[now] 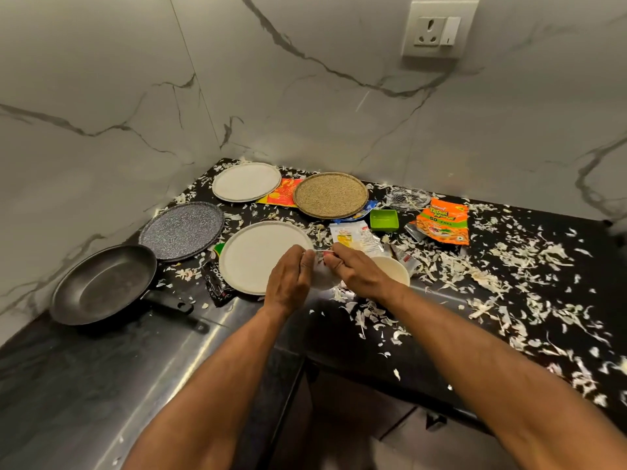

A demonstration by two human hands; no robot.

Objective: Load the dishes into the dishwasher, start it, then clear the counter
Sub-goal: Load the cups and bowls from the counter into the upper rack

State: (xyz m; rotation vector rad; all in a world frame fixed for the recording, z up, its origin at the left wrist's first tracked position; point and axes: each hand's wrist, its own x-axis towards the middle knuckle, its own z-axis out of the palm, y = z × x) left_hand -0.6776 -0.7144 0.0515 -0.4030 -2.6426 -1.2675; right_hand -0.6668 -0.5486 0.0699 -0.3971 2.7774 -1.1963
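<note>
Both hands (314, 269) at frame centre, pinching a thin spoon-like thing (322, 252) over a small white bowl (322, 278) beside the plate (258, 256) on the counter (441, 334); likely light, rigid, slippery, breakable, best gripped by rim.

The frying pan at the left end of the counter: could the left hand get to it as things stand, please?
Probably yes: the frying pan lies uncovered, handle toward the person, nothing between. But the left hand is pinching something small together with the right hand.
</note>
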